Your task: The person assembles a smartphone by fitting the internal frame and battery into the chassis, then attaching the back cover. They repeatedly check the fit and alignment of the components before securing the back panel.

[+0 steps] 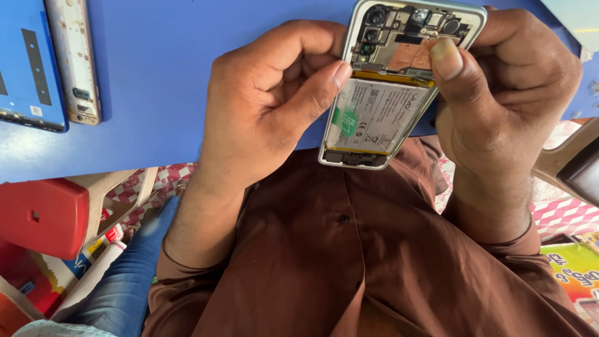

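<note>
Blue tabletop (162, 87) fills the upper part of the head view, its near edge running across just above the person's brown buttoned shirt (349, 249). Below that edge on the left sit a red plastic box (40, 215) and a leg in blue jeans (134, 274), with pink-and-white checked flooring (564, 215) showing on the right. At the tabletop's far left lie a blue phone back cover (25, 62) and, just beside it, a pale worn phone frame (73, 59), both well apart from the hands. An opened smartphone with silver frame, white battery and exposed circuit board (387, 93) is held tilted over the table edge, between both hands and clear of the surface. The left hand (268, 106) is closed on the phone's left side, its thumb tip pressing against the frame beside the battery. The right hand (505, 93) wraps the phone's right side from behind, its thumb lying flat on the copper-coloured shield near the camera modules. A small green pull tab (344, 122) sits on the battery close to the left thumb. Bare tabletop lies open between the left hand and the spare parts.
</note>
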